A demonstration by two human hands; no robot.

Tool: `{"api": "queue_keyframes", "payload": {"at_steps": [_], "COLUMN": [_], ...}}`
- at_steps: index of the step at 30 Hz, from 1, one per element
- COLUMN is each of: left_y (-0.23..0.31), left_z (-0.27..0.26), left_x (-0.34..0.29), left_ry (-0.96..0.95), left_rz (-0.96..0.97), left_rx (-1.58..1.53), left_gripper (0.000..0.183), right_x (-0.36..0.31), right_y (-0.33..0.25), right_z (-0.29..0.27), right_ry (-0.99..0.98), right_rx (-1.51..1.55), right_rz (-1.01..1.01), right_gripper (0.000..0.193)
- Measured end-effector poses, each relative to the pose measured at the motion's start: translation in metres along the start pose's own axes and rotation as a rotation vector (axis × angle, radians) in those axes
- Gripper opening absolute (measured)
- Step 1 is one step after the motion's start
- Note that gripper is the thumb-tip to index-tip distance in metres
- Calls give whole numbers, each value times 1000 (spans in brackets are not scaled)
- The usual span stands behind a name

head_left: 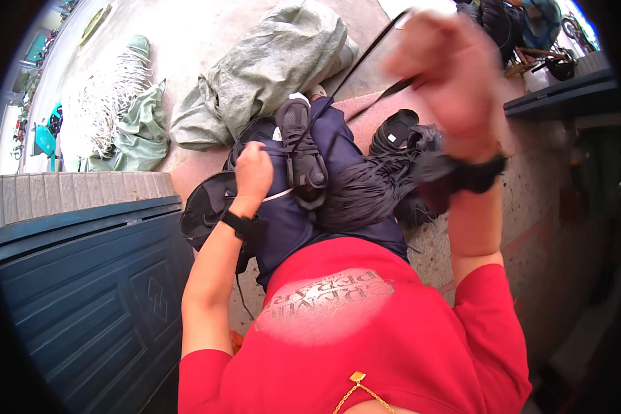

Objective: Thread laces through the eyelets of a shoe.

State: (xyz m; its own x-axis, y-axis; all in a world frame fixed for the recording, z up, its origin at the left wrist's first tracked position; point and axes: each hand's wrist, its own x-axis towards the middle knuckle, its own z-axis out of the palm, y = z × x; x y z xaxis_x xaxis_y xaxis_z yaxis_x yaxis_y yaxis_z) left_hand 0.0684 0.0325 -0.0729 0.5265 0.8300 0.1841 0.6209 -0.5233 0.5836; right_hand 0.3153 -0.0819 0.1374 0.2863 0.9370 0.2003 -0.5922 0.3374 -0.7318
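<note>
A black sneaker (307, 155) lies across my dark-blue trouser legs. Beside its left edge, my left hand (254, 170) is closed, pinching a black lace that runs to the shoe. High on the right is my right hand (448, 76), smeared by motion; black shoelace (366, 58) strands stretch between it and the sneaker, and its fingers appear closed on them. A thick bundle of black laces (362, 196) is draped over my right thigh.
More black shoes lie to the left (207, 210) and right (397, 130) of my legs. Ahead is a grey-green woven sack (269, 65); farther left, white laces (117, 96) rest near a green sack (141, 134). A blue panelled door (96, 290) stands at left.
</note>
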Motion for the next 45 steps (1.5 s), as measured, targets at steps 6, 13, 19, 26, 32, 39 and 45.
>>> {"api": "queue_keyframes", "payload": {"at_steps": [6,13,19,26,32,39,45], "left_y": [30,90,28,-147,-59,-4,5], "left_z": [2,-31,-96,-211,-112,-24,-14], "left_x": [35,67,100,106,61,7,-5], "left_ry": [-280,-1200,-555,352,-354,-623,-572], "left_rz": [57,260,-269,-834,-857,-586,-514], "left_rx": [70,-601,-1175,-1334,-1008,-654,-458], "left_gripper": [18,31,20,16,11,22,22], "right_x": [-12,16,9,-41,-80,-80,-76], "right_y": [-100,-82,-102,3,162,206,209], "right_z": [43,59,-70,-179,-117,-101,-97], "right_ry": [-247,-406,73,694,123,21,98], "right_rx": [736,120,-11,-256,-829,-1559,-1629], "right_rz": [-44,131,-129,-9,525,338,509], "right_gripper": [28,27,20,16,18,20,21]}}
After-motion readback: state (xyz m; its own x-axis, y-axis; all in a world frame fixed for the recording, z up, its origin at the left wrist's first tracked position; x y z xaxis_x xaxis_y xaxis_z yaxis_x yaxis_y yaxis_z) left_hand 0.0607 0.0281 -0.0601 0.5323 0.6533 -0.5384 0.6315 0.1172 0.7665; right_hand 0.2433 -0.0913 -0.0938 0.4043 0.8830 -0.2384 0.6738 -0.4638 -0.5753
